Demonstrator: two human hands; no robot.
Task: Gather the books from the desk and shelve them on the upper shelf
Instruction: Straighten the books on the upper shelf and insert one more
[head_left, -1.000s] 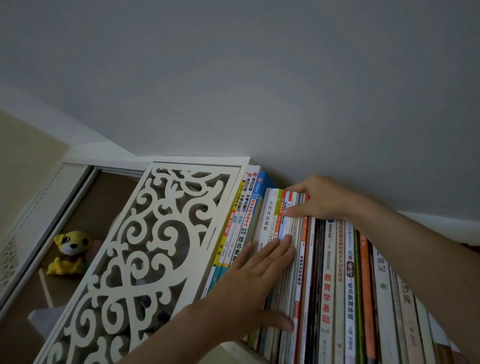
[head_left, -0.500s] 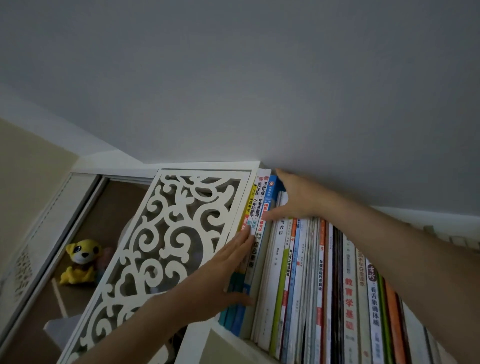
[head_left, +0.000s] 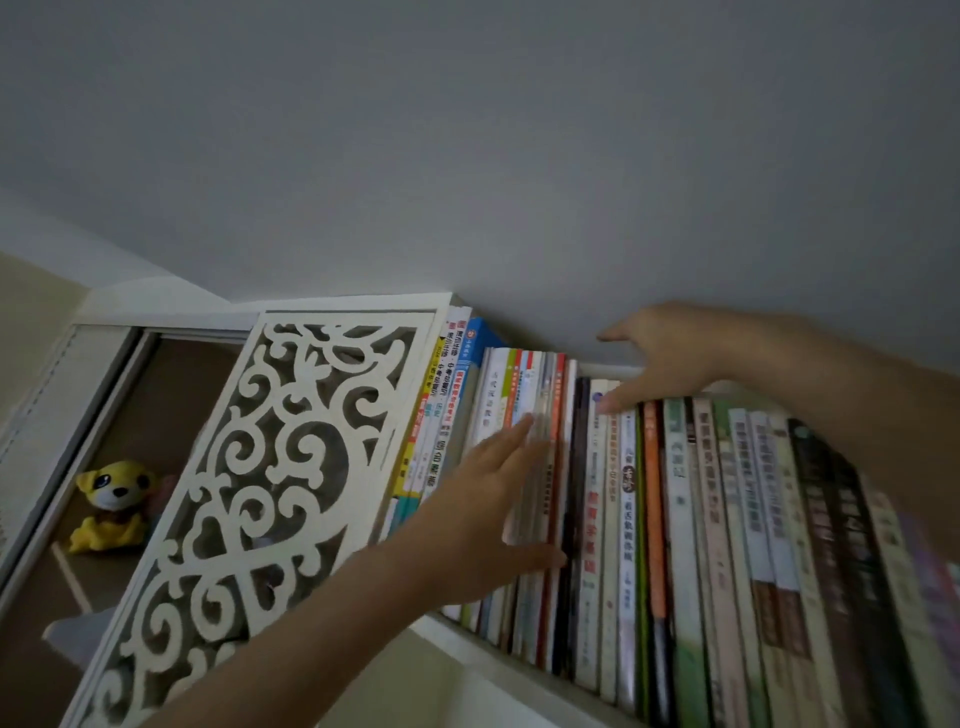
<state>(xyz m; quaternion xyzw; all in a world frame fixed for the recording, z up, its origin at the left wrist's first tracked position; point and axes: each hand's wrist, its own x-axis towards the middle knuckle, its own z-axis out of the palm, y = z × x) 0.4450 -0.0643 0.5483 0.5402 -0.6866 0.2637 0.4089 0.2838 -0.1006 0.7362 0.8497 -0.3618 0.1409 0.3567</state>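
A long row of upright books (head_left: 675, 499) fills the upper shelf (head_left: 498, 657), spines facing me. My left hand (head_left: 488, 499) lies flat, fingers apart, against the spines of a bundle of thin books (head_left: 540, 415) near the row's left end. My right hand (head_left: 660, 358) hovers open over the tops of the books just right of that bundle, with one finger touching a pale spine. Neither hand grips anything. Taller blue and white books (head_left: 457, 384) stand at the far left, against the carved panel.
A white carved fretwork panel (head_left: 270, 467) closes the shelf's left end. Left of it, a yellow plush toy (head_left: 111, 506) sits in a brown recess. The grey ceiling (head_left: 467, 156) lies close above the book tops.
Both hands have shifted right along the row, from the tall blue and white books at the far left to the thin bundle and the spines beside it. My right hand has lifted and opened.
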